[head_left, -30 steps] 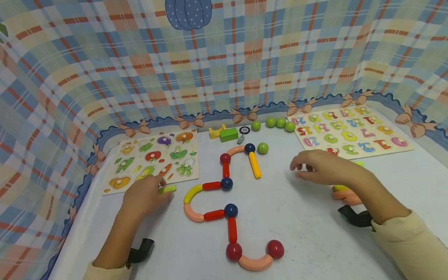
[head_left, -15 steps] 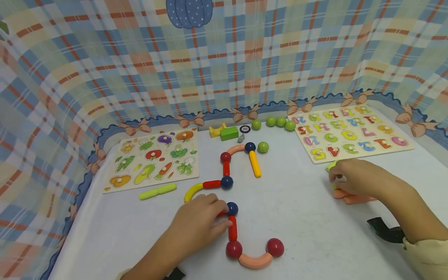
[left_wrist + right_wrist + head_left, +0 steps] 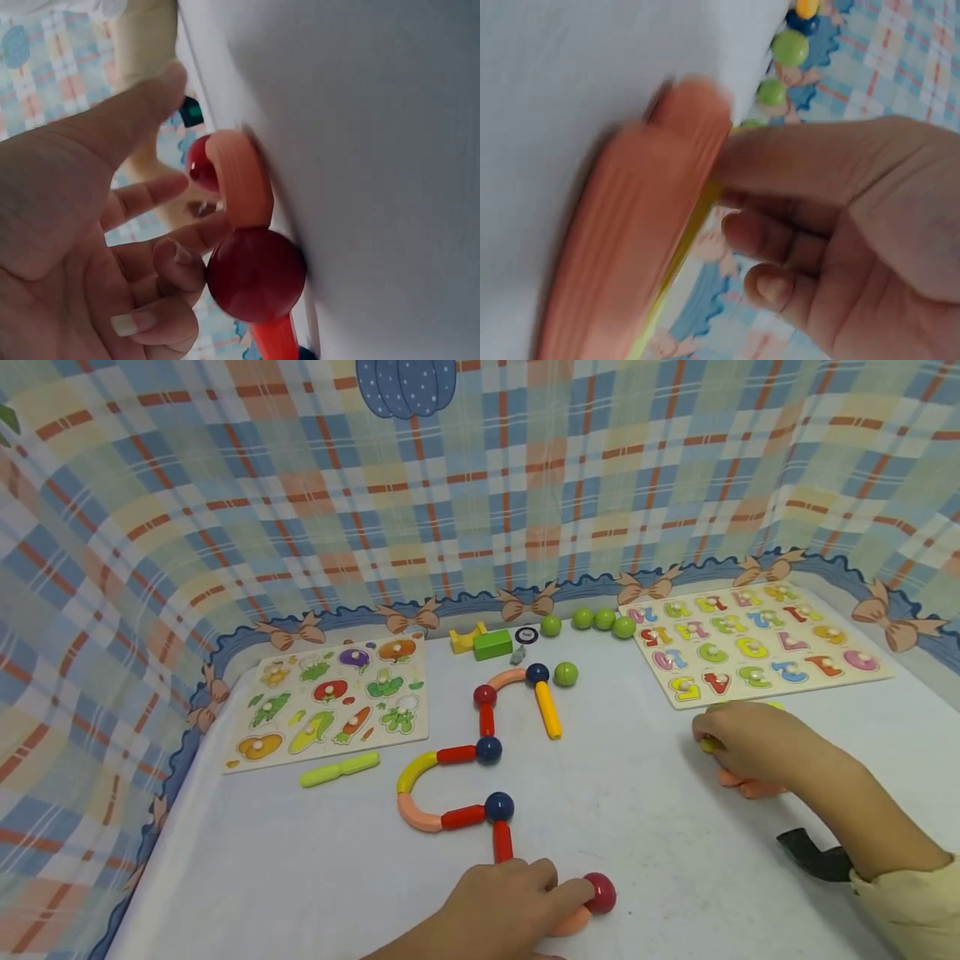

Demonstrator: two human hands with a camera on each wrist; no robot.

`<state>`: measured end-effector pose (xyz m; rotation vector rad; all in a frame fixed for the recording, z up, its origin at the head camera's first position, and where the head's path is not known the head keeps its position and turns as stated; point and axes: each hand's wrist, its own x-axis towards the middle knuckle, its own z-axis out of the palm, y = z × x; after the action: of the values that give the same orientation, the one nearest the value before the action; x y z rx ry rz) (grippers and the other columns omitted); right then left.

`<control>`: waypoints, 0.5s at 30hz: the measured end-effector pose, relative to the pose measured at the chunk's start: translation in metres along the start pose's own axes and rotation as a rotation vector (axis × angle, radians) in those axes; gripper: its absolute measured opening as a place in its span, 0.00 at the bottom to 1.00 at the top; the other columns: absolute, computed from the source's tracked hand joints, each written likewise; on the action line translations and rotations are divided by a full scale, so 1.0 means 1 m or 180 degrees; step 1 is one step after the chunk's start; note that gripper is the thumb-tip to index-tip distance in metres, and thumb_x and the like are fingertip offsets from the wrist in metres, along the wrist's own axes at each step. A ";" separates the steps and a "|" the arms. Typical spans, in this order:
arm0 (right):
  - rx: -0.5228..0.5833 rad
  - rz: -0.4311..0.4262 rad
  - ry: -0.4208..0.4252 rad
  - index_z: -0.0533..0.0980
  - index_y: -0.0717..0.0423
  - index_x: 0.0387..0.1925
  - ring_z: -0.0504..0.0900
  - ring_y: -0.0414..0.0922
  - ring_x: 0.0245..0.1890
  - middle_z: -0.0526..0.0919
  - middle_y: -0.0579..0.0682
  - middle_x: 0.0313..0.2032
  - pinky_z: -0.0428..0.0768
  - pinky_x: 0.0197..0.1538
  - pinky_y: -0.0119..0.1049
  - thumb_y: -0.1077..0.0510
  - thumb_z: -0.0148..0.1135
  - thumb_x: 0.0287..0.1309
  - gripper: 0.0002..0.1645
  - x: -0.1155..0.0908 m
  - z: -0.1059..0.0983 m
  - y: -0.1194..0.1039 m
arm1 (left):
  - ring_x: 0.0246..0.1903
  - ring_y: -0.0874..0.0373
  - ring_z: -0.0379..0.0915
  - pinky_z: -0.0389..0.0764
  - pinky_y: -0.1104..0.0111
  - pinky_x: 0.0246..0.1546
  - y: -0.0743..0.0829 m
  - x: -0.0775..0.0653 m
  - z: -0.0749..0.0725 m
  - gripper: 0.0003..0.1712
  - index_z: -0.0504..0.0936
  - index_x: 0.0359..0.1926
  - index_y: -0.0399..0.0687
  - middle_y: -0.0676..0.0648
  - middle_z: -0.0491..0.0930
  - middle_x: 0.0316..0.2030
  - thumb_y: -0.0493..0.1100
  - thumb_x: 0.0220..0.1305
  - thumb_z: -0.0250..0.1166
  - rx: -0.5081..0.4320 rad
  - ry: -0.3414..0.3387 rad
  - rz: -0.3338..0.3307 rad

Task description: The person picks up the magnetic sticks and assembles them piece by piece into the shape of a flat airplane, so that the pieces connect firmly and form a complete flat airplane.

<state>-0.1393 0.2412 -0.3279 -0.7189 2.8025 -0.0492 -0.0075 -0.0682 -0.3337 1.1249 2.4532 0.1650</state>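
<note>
My left hand [image 3: 510, 906] reaches over the near end of a chain of toy magnetic sticks and balls. Its fingers are spread loosely by a salmon curved stick [image 3: 246, 184] and the red balls at its ends, one near red ball [image 3: 256, 275] and one farther red ball [image 3: 602, 893]. In the head view this hand hides the nearer ball. My right hand [image 3: 757, 739] pinches a yellow stick [image 3: 697, 221] between thumb and fingers, just above salmon curved sticks [image 3: 622, 232] on the right of the table. Most of the yellow stick is hidden.
A lime stick [image 3: 340, 770] lies before the vegetable puzzle board [image 3: 420, 731] on the left. The number puzzle board [image 3: 693, 700] is at the back right. Several green balls [image 3: 566, 674], a green block [image 3: 492, 645] and a yellow block [image 3: 461, 642] stand towards the plaid curtain [image 3: 480, 510].
My left hand left the lime stick and swept right and nearer, across the chain to its red-ball end. The right hand moved right to the pile and now pinches the yellow stick.
</note>
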 end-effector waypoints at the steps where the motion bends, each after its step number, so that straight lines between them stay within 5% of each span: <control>1: -0.0057 -0.0127 0.0202 0.77 0.51 0.35 0.72 0.43 0.28 0.74 0.44 0.27 0.74 0.30 0.38 0.62 0.68 0.44 0.13 0.000 0.000 -0.006 | 0.23 0.68 0.61 0.65 0.78 0.18 0.001 0.001 0.001 0.32 0.62 0.55 0.71 0.59 0.69 0.31 0.64 0.49 0.63 0.0038 0.0013 0.0023; 4: -0.0058 -0.0575 0.0847 0.78 0.53 0.38 0.75 0.43 0.33 0.78 0.45 0.32 0.77 0.36 0.40 0.62 0.69 0.43 0.16 -0.001 -0.004 -0.033 | 0.22 0.68 0.61 0.63 0.79 0.17 0.004 0.004 0.002 0.32 0.60 0.58 0.71 0.60 0.68 0.31 0.62 0.52 0.61 0.0168 0.0031 0.0153; 7: 0.0376 -0.0907 0.1127 0.76 0.50 0.41 0.76 0.38 0.35 0.78 0.41 0.35 0.77 0.37 0.35 0.61 0.68 0.46 0.18 0.002 -0.010 -0.060 | 0.23 0.69 0.60 0.62 0.82 0.19 0.005 0.006 0.003 0.33 0.60 0.60 0.71 0.60 0.70 0.33 0.58 0.54 0.61 0.0286 0.0106 0.0339; 10: 0.1322 -0.1055 0.0871 0.72 0.46 0.43 0.75 0.35 0.33 0.77 0.40 0.35 0.77 0.36 0.32 0.60 0.65 0.50 0.18 0.010 -0.014 -0.077 | 0.23 0.70 0.60 0.62 0.83 0.20 0.004 0.006 0.004 0.30 0.65 0.59 0.69 0.60 0.71 0.33 0.58 0.55 0.62 0.0293 0.0195 0.0485; 15: 0.3030 -0.0812 -0.0161 0.69 0.56 0.44 0.78 0.48 0.29 0.76 0.53 0.32 0.78 0.35 0.40 0.58 0.62 0.53 0.17 0.031 -0.002 -0.080 | 0.21 0.70 0.60 0.61 0.84 0.19 0.002 0.006 0.006 0.25 0.74 0.53 0.65 0.60 0.72 0.32 0.59 0.52 0.63 0.0257 0.0221 0.0569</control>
<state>-0.1286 0.1560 -0.3259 -0.7617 2.2015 -1.2657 -0.0071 -0.0625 -0.3407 1.3963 2.4367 0.1627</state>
